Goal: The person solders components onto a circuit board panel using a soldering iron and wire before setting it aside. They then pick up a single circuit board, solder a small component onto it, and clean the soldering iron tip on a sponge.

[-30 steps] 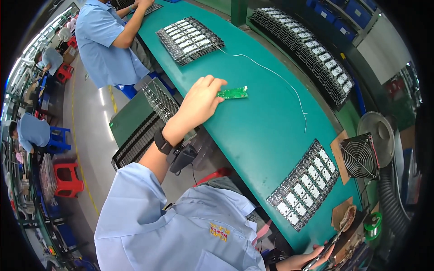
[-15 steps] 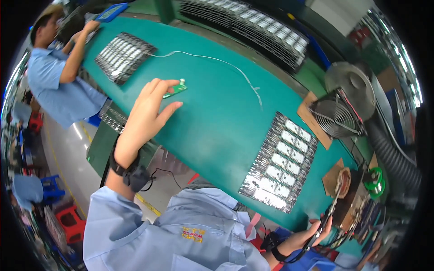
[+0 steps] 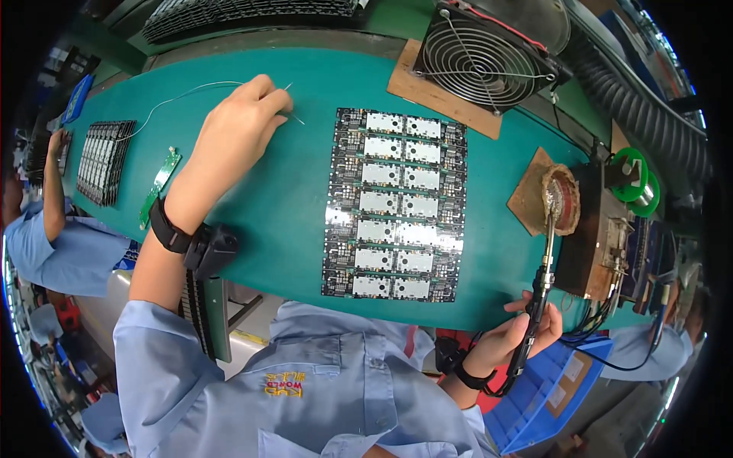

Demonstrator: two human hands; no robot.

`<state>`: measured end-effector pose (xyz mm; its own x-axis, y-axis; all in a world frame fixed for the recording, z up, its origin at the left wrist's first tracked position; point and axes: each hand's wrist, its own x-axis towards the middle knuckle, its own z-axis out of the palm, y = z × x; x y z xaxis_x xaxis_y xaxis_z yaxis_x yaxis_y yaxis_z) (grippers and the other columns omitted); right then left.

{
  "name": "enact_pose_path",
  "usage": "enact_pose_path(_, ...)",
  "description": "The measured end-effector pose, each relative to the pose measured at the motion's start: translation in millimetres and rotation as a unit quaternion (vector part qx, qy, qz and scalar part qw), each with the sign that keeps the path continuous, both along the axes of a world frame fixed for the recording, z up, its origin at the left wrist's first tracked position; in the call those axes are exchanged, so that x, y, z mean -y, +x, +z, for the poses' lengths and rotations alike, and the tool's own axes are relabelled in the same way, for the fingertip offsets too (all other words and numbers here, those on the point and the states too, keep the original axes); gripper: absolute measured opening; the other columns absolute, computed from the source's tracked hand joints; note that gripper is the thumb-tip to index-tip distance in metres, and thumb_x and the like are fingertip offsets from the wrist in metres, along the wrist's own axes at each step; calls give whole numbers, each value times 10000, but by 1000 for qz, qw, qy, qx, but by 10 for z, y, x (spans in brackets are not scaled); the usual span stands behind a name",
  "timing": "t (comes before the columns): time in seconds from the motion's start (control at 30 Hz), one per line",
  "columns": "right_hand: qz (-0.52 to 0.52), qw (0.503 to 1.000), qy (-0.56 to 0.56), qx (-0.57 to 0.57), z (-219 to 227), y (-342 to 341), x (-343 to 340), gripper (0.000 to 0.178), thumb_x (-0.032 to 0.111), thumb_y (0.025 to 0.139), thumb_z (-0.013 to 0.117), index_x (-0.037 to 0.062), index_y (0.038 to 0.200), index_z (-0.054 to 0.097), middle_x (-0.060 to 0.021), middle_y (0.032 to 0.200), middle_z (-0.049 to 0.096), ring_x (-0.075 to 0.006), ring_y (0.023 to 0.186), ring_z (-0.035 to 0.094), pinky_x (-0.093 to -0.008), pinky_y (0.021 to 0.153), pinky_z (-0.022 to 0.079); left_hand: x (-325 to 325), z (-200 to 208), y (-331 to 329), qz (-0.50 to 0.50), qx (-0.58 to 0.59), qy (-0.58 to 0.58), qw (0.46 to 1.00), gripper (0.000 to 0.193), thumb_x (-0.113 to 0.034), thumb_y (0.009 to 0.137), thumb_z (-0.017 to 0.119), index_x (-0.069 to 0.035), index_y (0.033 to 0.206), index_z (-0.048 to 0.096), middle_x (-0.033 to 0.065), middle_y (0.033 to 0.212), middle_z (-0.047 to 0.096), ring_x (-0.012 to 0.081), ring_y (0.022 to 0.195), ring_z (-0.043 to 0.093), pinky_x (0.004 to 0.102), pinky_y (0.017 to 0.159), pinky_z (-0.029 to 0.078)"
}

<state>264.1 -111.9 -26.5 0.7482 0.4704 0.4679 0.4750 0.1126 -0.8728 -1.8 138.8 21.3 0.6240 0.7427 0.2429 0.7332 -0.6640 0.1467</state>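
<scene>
My left hand [image 3: 233, 130] is closed, thumb and fingertips pinching a thin pale wire [image 3: 187, 92] just above the green mat. The short split ends of the wire poke out past the fingers. Near my left wrist lies a narrow green circuit board [image 3: 159, 187]. My right hand [image 3: 534, 332] wraps round the black handle of a soldering iron [image 3: 539, 294], which points up and away. Its tip reaches into a round, crusted dish [image 3: 569, 200] on brown board. Between my hands a black panel of circuit boards with pale rectangles [image 3: 400, 204] lies flat.
A stack of similar panels [image 3: 105, 162] sits at the left, with a co-worker's arm [image 3: 53, 187] beyond. At the back stands a fan [image 3: 482, 65] on a wooden base. A green solder spool [image 3: 628, 174] and a blue bin [image 3: 546, 389] are at the right.
My left hand has let go of the green circuit board and now pinches the wire. My right hand has brought the iron's tip into the dish. The view has swung right.
</scene>
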Motion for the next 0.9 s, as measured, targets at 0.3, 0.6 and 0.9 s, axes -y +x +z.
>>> enact_pose_path(0.3, -11, 1000, -16, -12, 52, 60, -5, 413, 253, 817, 587, 17, 1121, 435, -131, 866, 561, -150, 657, 507, -268, 705, 406, 122, 30, 188, -37, 98, -9, 994, 111, 45, 752, 597, -4, 823, 527, 120, 850, 538, 319, 858, 550, 365, 736, 451)
enact_pose_path(0.6, 67, 954, 138, -256, 572, 306, -191, 555, 299, 882, 580, 12, 1315, 383, -195, 1163, 558, -92, 671, 494, -232, 661, 418, 297, -7, 126, -77, 214, -165, 960, 70, 82, 808, 545, 17, 829, 529, 127, 872, 585, 253, 923, 587, 322, 796, 452)
enact_pose_path(0.9, 158, 785, 387, -458, 610, 767, -838, 377, 277, 931, 521, 5, 1191, 510, -186, 1166, 583, -129, 848, 598, -230, 651, 456, 335, -73, 62, -51, 308, -239, 920, 26, 40, 862, 526, 21, 855, 511, 110, 855, 585, 158, 812, 588, 244, 679, 493)
